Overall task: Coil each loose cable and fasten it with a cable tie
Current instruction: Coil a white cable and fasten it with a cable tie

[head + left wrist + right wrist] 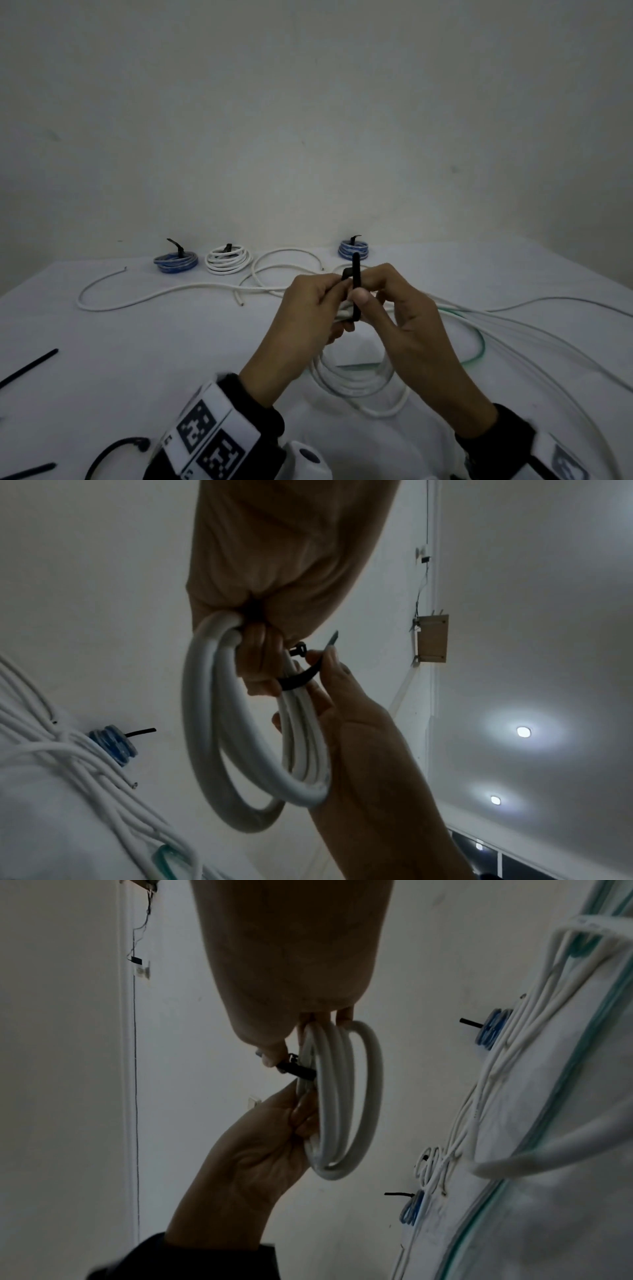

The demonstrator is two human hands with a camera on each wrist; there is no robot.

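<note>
I hold a small coil of white cable (356, 380) above the table's middle. My left hand (322, 298) grips the coil's top, fingers curled round the strands (212, 723). A black cable tie (356, 287) is wrapped round the coil there, its tail pointing up. My right hand (368, 291) pinches the tie's strap (298, 679) between thumb and finger. In the right wrist view the tie (296, 1069) sits against the coil (342, 1096), just under my right thumb. Where the tie's head sits is partly hidden by fingers.
Three tied coils stand at the back: blue (175, 263), white (227, 260), blue (354, 249). Loose white cables (154, 298) and a green-tinted one (476, 342) sprawl over the white cloth. Spare black ties (30, 366) lie at the left, one looped (116, 448).
</note>
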